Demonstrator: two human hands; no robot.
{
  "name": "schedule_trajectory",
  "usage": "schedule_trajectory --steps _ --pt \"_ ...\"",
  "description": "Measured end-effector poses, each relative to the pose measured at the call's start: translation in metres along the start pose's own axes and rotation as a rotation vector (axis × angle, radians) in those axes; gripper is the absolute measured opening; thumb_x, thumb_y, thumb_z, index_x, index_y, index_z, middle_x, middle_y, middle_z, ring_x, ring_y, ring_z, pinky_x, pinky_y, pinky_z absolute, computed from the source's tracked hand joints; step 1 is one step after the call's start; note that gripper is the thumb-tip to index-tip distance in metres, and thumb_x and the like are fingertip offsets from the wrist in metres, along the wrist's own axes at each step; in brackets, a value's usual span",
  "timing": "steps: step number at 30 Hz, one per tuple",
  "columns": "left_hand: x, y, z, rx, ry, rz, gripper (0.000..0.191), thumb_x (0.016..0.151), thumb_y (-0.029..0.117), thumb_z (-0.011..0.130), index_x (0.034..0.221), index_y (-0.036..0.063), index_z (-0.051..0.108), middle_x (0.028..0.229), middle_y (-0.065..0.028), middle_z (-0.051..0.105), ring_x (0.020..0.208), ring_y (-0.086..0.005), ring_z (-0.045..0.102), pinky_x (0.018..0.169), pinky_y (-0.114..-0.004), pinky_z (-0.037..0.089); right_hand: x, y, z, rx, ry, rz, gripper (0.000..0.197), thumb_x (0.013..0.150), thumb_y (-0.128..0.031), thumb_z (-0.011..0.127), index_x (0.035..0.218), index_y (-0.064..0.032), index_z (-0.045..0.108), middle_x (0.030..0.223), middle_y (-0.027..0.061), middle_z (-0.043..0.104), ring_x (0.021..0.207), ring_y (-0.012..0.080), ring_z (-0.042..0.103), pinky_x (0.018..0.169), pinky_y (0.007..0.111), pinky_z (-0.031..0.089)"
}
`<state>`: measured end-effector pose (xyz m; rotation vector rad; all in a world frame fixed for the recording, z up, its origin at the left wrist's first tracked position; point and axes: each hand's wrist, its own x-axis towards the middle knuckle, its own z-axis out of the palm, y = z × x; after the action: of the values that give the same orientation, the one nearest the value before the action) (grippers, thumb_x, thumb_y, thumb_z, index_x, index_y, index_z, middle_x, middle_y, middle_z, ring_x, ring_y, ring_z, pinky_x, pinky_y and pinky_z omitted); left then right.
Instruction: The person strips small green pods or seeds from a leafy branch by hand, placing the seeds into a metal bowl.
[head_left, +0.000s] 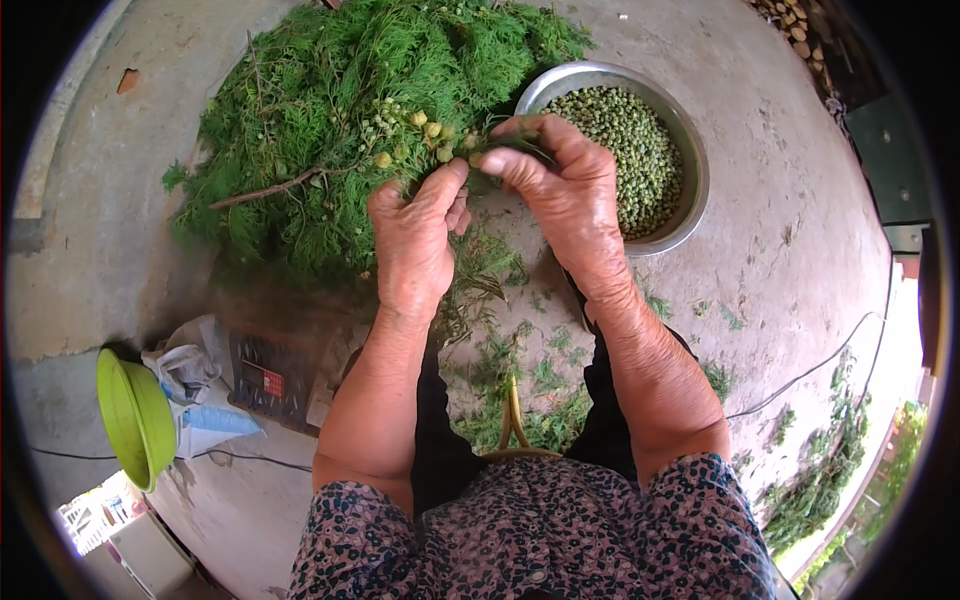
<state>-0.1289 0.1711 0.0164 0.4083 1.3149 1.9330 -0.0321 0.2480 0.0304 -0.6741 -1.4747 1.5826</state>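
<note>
My left hand (417, 244) grips a green conifer sprig bearing round yellow-green cones (433, 130), its thumb pressed against the stem. Close beside it, the thumb and fingers of my right hand (570, 191) pinch a feathery green tip of foliage (523, 141). Behind both hands spreads a large heap of cut conifer branches (330, 82), with a bare brown stem (262, 192) at its near side. To the right stands a round metal basin (702, 176), and small green cones (637, 139) fill much of it. My right hand overlaps its left rim.
Loose green clippings (555, 375) litter the concrete floor between my legs. At left are a lime-green plastic basin (135, 420), a white sack (206, 409) and a dark plastic crate (270, 371). A black cable (814, 367) and more greenery (817, 472) lie at right.
</note>
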Motion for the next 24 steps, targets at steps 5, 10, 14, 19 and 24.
schedule_trajectory --steps 5,10,14,19,24 --pt "-0.002 0.003 0.004 0.028 0.073 -0.059 0.006 0.078 0.005 0.060 0.073 0.0040 0.058 0.056 0.0027 0.048 0.045 -0.0054 0.037 0.040 -0.021 0.027 -0.003 0.013 0.001 -0.134 -0.076 0.045 0.019 0.074 -0.009 0.068 0.082 0.0027 0.055 0.064 0.0032 0.057 0.054 0.0077 0.049 0.048 0.023 0.042" --pt "-0.003 0.004 0.007 -0.030 0.100 -0.107 0.011 0.074 0.001 0.063 0.071 0.0067 0.053 0.057 0.0032 0.047 0.045 -0.0048 0.038 0.038 -0.019 0.025 0.000 0.010 -0.006 0.075 -0.166 0.348 0.010 0.080 -0.007 0.060 0.084 0.0012 0.055 0.062 0.0020 0.055 0.052 0.0075 0.050 0.045 0.020 0.040" --pt "-0.002 0.003 0.002 -0.071 0.018 -0.136 0.013 0.073 0.002 0.064 0.068 0.0102 0.056 0.057 0.0054 0.048 0.046 -0.0016 0.039 0.038 -0.016 0.026 0.005 0.002 -0.014 0.177 -0.205 0.501 0.011 0.082 -0.004 0.056 0.090 0.0034 0.055 0.069 0.0065 0.058 0.055 0.0104 0.054 0.048 0.021 0.043" --pt "-0.004 -0.001 0.004 -0.005 -0.049 -0.103 0.010 0.074 0.004 0.065 0.068 0.0096 0.059 0.058 0.0053 0.050 0.046 -0.0010 0.039 0.037 -0.015 0.026 0.018 0.010 -0.031 0.421 -0.116 0.514 0.019 0.080 0.001 0.050 0.099 0.0021 0.052 0.072 0.0081 0.057 0.062 0.0121 0.055 0.050 0.021 0.044" --pt "-0.006 0.001 0.005 0.097 -0.024 -0.113 0.008 0.074 0.006 0.066 0.069 0.0084 0.060 0.060 0.0047 0.052 0.047 -0.0012 0.041 0.038 -0.015 0.027 0.013 0.002 -0.027 0.274 -0.113 0.431 0.023 0.080 -0.019 0.062 0.094 -0.0002 0.057 0.068 0.0038 0.056 0.058 0.0108 0.051 0.052 0.022 0.043"
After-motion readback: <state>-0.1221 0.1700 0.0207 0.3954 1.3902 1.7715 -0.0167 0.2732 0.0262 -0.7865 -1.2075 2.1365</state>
